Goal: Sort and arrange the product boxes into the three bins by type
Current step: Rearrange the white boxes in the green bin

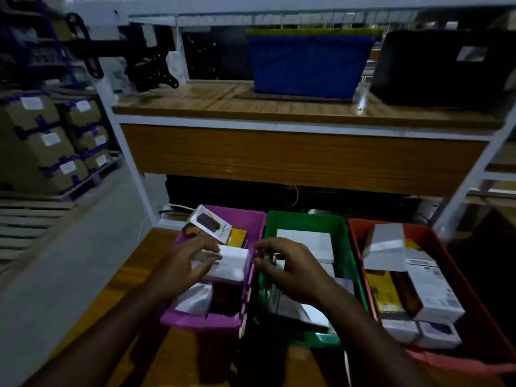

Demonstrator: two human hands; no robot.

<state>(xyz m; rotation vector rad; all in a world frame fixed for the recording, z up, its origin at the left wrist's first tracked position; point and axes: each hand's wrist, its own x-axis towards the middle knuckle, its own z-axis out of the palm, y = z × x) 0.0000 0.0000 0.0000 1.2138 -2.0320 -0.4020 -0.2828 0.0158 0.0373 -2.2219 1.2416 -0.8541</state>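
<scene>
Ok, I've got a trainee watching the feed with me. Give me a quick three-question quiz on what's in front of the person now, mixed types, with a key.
1. True or false: the left hand rests on a white box in the purple bin.
2. Multiple choice: which bin stands between the other two? A) purple bin B) green bin C) red bin
3. Fill in: the right hand is over the ____ bin, near its wall next to the purple bin.

Key: 1 true; 2 B; 3 green. Whether the right hand has a grip on anything cannot be told; the picture is blurred there.
</scene>
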